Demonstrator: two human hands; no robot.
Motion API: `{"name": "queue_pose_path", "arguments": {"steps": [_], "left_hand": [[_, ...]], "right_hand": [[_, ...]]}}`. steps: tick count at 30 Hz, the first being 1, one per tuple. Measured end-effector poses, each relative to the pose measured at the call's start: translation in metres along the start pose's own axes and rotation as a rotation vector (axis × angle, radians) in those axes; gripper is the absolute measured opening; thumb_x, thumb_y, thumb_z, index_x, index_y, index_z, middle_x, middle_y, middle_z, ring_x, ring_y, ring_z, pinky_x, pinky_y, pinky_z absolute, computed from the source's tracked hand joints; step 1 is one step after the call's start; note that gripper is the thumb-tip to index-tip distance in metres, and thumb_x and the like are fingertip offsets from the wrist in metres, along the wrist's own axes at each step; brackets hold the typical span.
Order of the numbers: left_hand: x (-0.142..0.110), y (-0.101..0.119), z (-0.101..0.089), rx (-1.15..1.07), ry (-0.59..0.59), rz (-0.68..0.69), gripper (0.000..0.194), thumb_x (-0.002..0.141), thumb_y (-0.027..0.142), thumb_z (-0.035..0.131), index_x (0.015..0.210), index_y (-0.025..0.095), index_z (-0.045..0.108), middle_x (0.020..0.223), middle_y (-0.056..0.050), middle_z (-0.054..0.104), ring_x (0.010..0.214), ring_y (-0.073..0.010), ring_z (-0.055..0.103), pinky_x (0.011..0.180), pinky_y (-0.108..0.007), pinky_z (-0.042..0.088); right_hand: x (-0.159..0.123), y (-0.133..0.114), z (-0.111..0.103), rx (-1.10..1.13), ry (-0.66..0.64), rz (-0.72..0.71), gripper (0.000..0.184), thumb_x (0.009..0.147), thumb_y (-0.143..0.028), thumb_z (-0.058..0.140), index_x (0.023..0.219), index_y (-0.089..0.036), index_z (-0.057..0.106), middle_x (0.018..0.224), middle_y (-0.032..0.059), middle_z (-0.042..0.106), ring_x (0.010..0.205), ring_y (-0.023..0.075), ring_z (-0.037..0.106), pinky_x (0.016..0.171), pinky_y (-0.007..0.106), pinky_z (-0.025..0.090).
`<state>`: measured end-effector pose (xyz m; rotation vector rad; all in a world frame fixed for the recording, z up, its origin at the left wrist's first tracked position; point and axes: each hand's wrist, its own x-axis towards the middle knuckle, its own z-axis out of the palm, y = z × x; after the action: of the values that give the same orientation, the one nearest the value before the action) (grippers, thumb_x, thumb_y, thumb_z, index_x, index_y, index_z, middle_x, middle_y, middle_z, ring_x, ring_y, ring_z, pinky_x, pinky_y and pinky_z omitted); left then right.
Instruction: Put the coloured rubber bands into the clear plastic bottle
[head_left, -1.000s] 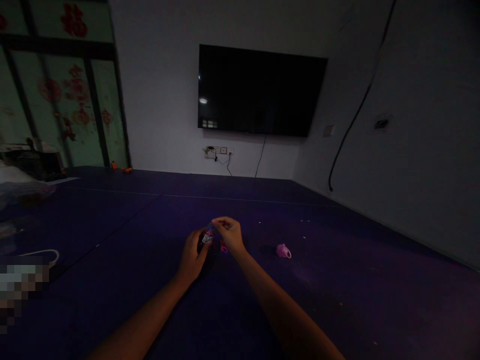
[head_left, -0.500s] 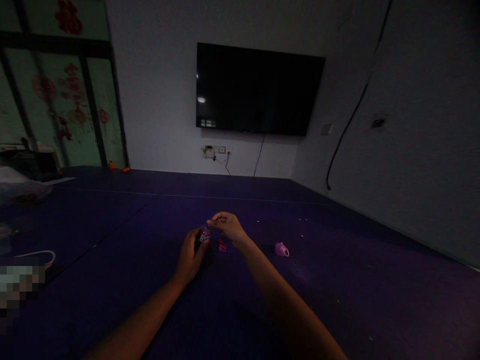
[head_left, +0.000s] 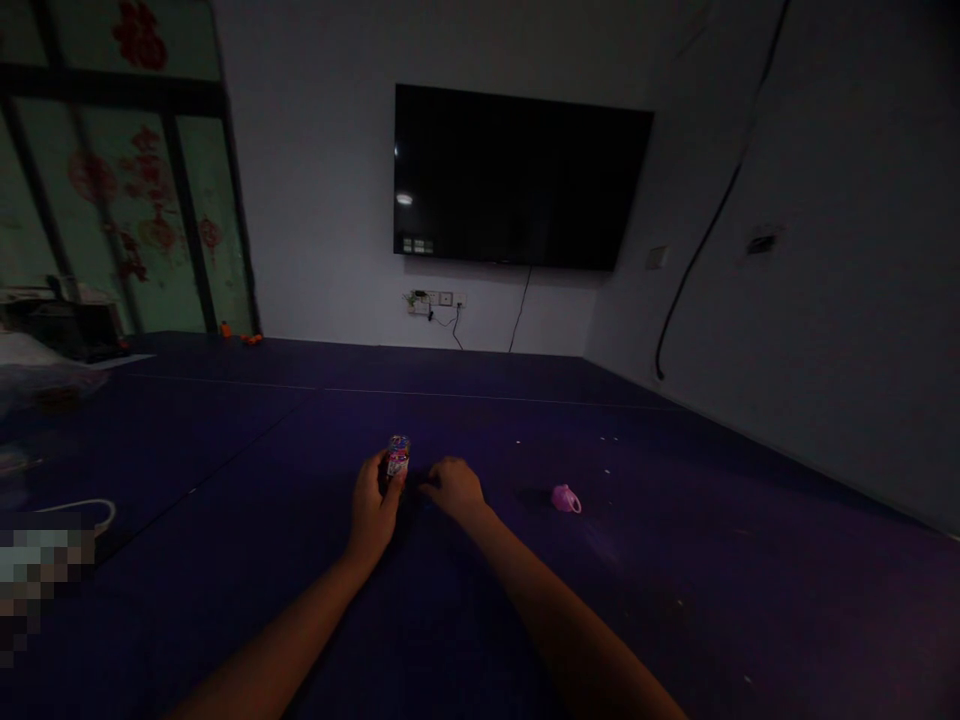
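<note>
My left hand (head_left: 375,505) is wrapped round a small see-through jar (head_left: 398,455) filled with colourful little pieces, pink and blue among them. The jar stands nearly upright, its top uncovered. Just right of it, my right hand (head_left: 455,488) is low at the dark blue floor, fingers curled and pressed together. Whatever its fingertips grip is hidden or too small to name. Farther right lies a pink lid (head_left: 565,499) with a ring-shaped loop.
The purple-blue floor mat (head_left: 480,375) has small white specks on the right. A white cord (head_left: 90,503) and clear plastic bags (head_left: 45,365) lie at the left. Orange items (head_left: 251,340) sit by the glass door. A television (head_left: 517,180) hangs on the far wall.
My right hand has dropped from the jar's mouth to the floor. The red and pink pieces seen there before are no longer visible. My left hand shifted slightly left with the jar.
</note>
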<state>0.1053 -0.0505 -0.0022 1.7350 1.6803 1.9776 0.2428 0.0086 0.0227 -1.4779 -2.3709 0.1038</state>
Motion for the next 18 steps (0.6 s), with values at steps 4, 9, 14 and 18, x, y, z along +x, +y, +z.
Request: {"name": "queue_pose_path", "arguments": {"steps": [4, 9, 14, 18], "left_hand": [[-0.001, 0.001, 0.000, -0.014, 0.002, 0.002, 0.039, 0.084, 0.047, 0.049, 0.108, 0.017, 0.056, 0.100, -0.011, 0.062, 0.093, -0.0249, 0.060, 0.083, -0.041, 0.047], [-0.001, 0.001, 0.000, -0.021, -0.006, 0.022, 0.038, 0.085, 0.046, 0.049, 0.108, 0.018, 0.055, 0.103, -0.011, 0.061, 0.096, -0.0250, 0.058, 0.086, -0.042, 0.046], [0.000, 0.003, -0.001, -0.018, -0.011, 0.032, 0.037, 0.085, 0.047, 0.048, 0.109, 0.018, 0.055, 0.101, -0.011, 0.061, 0.094, -0.0252, 0.059, 0.084, -0.042, 0.047], [-0.001, 0.003, -0.001, -0.005, -0.007, 0.036, 0.037, 0.085, 0.046, 0.048, 0.107, 0.018, 0.055, 0.101, -0.011, 0.062, 0.094, -0.0251, 0.059, 0.084, -0.041, 0.047]], "right_hand": [[0.003, 0.004, 0.002, 0.028, -0.023, 0.029, 0.016, 0.077, -0.030, 0.064, 0.089, -0.020, 0.071, 0.100, 0.0080, 0.067, 0.095, 0.0182, 0.061, 0.077, 0.023, 0.044], [0.010, 0.016, -0.004, 0.117, -0.111, 0.087, 0.008, 0.072, -0.019, 0.066, 0.069, -0.017, 0.073, 0.075, 0.0077, 0.071, 0.072, 0.0162, 0.065, 0.062, 0.021, 0.044], [0.013, 0.024, -0.006, 0.138, -0.125, 0.082, 0.009, 0.069, -0.020, 0.069, 0.060, -0.018, 0.071, 0.058, 0.0033, 0.067, 0.056, 0.0122, 0.063, 0.051, 0.018, 0.041], [0.015, 0.023, -0.002, 0.128, -0.138, 0.077, 0.009, 0.070, -0.021, 0.070, 0.062, -0.017, 0.071, 0.059, 0.0041, 0.068, 0.055, 0.0122, 0.063, 0.050, 0.017, 0.042]]}}
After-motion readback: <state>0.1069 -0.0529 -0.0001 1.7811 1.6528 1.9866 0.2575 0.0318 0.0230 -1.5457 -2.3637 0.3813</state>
